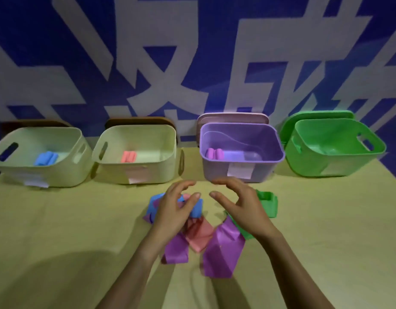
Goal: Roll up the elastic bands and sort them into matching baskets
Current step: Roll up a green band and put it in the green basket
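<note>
A heap of loose elastic bands lies mid-table: a blue band, a pink band, a purple band and a green band. My left hand hovers over the blue band with loosely curved fingers and holds nothing. Over the green band's left part, my right hand is curved the same way and also holds nothing. Behind stand four baskets: a cream basket with a blue roll, a second cream basket with a pink roll, a purple basket with a purple roll, and a green basket.
The table is yellowish. Lids lean behind the purple and green baskets against a blue wall with large white characters. Paper labels hang on the fronts of three baskets. Bare tabletop lies left and right of the heap.
</note>
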Available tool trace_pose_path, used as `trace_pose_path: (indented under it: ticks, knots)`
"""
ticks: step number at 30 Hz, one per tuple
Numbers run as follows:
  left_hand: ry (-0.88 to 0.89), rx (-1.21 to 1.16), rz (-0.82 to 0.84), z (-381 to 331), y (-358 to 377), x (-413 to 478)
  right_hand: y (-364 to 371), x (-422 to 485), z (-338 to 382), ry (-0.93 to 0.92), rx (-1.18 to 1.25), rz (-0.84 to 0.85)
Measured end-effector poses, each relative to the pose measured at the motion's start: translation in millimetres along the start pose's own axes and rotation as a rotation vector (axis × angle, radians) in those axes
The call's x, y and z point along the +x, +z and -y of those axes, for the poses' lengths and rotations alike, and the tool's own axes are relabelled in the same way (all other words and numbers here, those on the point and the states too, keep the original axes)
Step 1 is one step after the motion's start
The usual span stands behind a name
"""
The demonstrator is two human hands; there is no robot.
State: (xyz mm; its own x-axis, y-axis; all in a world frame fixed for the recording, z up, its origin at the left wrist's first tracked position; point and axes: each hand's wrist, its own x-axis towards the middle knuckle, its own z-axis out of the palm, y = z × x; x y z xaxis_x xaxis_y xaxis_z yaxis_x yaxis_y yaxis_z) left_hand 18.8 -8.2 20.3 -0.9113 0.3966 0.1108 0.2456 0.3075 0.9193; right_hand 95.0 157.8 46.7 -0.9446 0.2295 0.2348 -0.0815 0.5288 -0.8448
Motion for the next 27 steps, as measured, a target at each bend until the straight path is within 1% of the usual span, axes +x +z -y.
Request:
trace_pose_path:
  ticks: [3, 7, 9, 11, 15, 17, 19, 21, 22, 24, 25, 26, 27]
  knots:
    - [0.035, 0.068, 0.068, 41.3, 10.2, -16.6, 28.2, -15.7, -38.1, 0.004, -0.103, 0.060]
    - [0.081, 0.154, 0.063, 79.6, 33.5, -32.9, 48.4, -38.1, -81.0, 0.006, -0.204, 0.129]
    - [0.092, 0.136, 0.096, 90.6, 44.2, -40.8, 53.2, -49.0, -97.7, 0.005, -0.239, 0.137]
    - [0.122, 0.175, 0.114, 101.8, 52.3, -48.0, 56.3, -58.3, -110.2, -0.005, -0.265, 0.132]
    - [0.148, 0.339, 0.095, 117.9, 61.2, -56.8, 59.4, -71.4, -124.3, -0.028, -0.280, 0.122]
    - [0.132, 0.355, 0.066, 116.3, 61.6, -58.9, 60.4, -76.5, -127.3, -0.024, -0.322, 0.153]
    - [0.109, 0.369, -0.001, 112.2, 59.8, -59.5, 59.0, -81.8, -127.7, -0.004, -0.350, 0.177]
    - [0.079, 0.377, -0.065, 108.2, 57.8, -59.2, 55.3, -88.0, -125.9, 0.028, -0.366, 0.148]
    - [0.070, 0.395, -0.064, 107.0, 57.2, -59.2, 53.1, -90.4, -125.9, 0.043, -0.382, 0.118]
    - [0.057, 0.435, 0.027, 101.8, 56.3, -61.7, 48.8, -95.2, -122.8, 0.057, -0.416, 0.053]
    - [0.041, 0.410, 0.080, 95.7, 56.1, -65.6, 46.6, -96.7, -119.7, 0.057, -0.413, 0.012]
    - [0.031, 0.380, 0.116, 88.6, 55.6, -69.8, 44.2, -97.6, -113.0, 0.058, -0.369, -0.042]
    - [0.040, 0.360, 0.112, 79.6, 55.2, -73.2, 40.3, -97.1, -103.8, 0.063, -0.290, -0.105]
